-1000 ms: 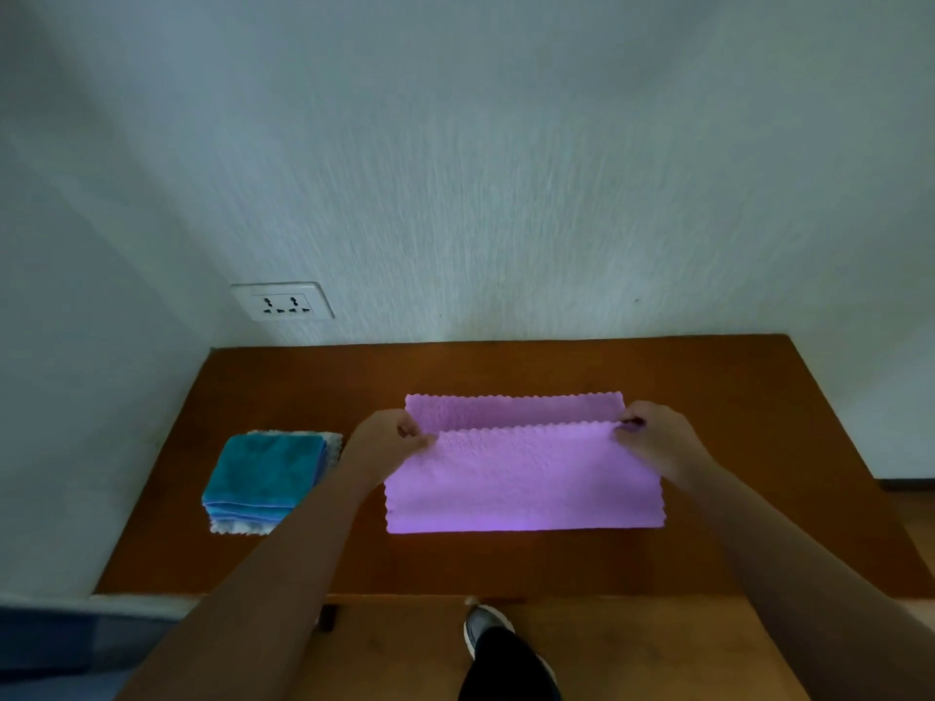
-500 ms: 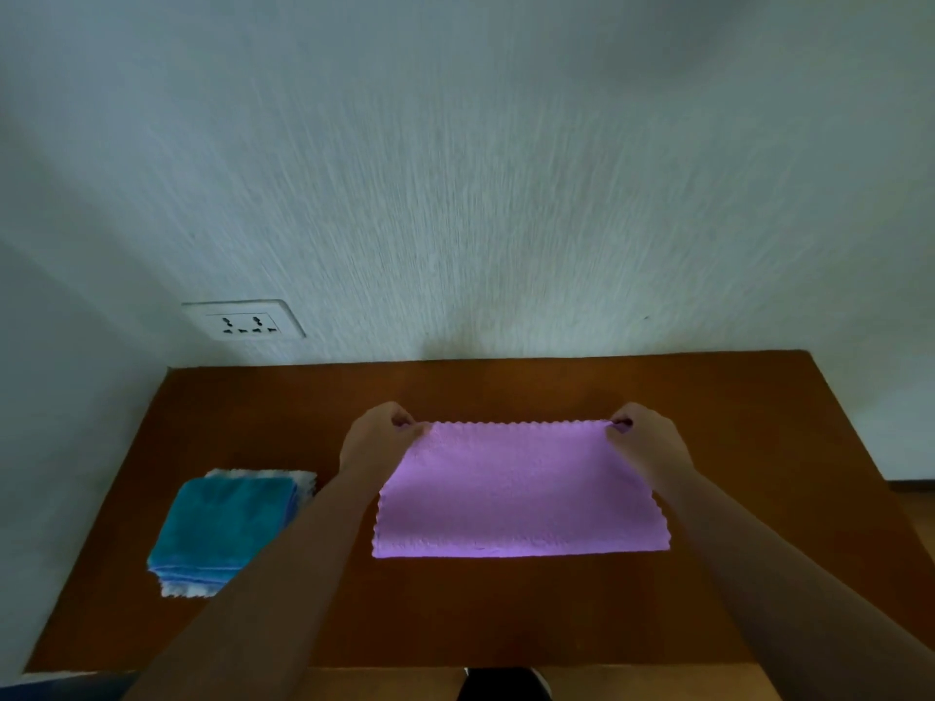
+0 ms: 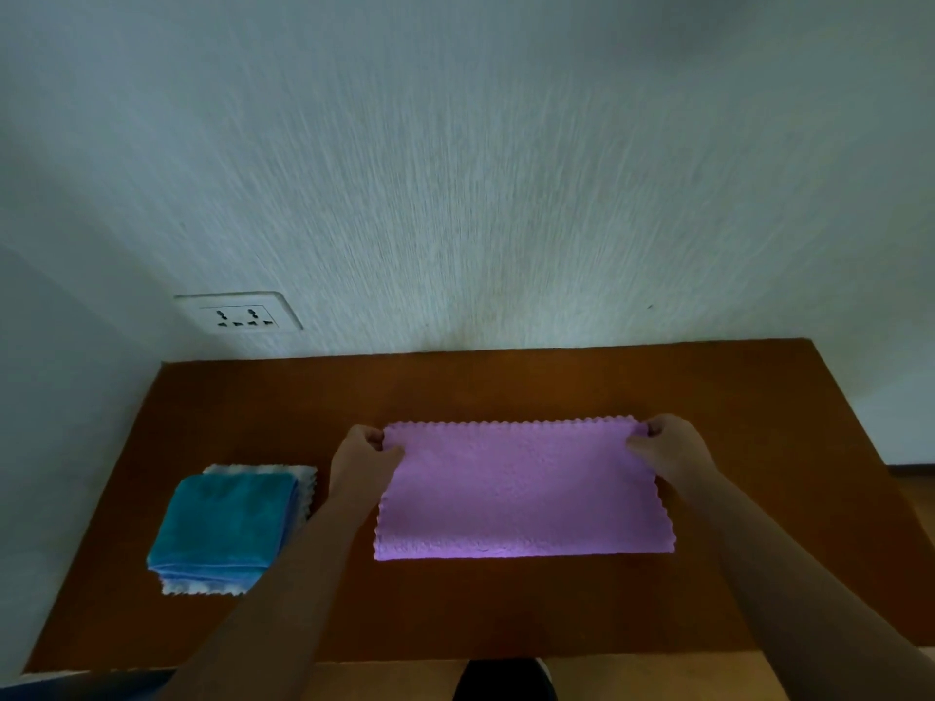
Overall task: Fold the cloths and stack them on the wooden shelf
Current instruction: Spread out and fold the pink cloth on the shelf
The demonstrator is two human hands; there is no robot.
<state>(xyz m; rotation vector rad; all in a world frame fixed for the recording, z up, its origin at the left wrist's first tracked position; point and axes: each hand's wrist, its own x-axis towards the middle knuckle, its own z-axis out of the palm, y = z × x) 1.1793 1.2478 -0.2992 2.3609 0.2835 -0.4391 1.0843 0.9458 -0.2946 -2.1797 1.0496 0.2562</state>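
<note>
Seen from my remote station: the left hand (image 3: 362, 455) and right hand (image 3: 663, 447) each pinch a far corner of the pink cloth (image 3: 521, 493), which lies flat, rectangular and scallop-edged, midway along the wooden shelf (image 3: 506, 382). I judge the first fold done (the lower layer is hidden, so alignment is a guess); next calls for carrying one short side across to the other. The stack of folded cloths (image 3: 225, 528), blue over white, sits near the left edge.

Stack (image 3: 222, 528) left of cloth (image 3: 521, 493), both on shelf (image 3: 759, 397)
</note>
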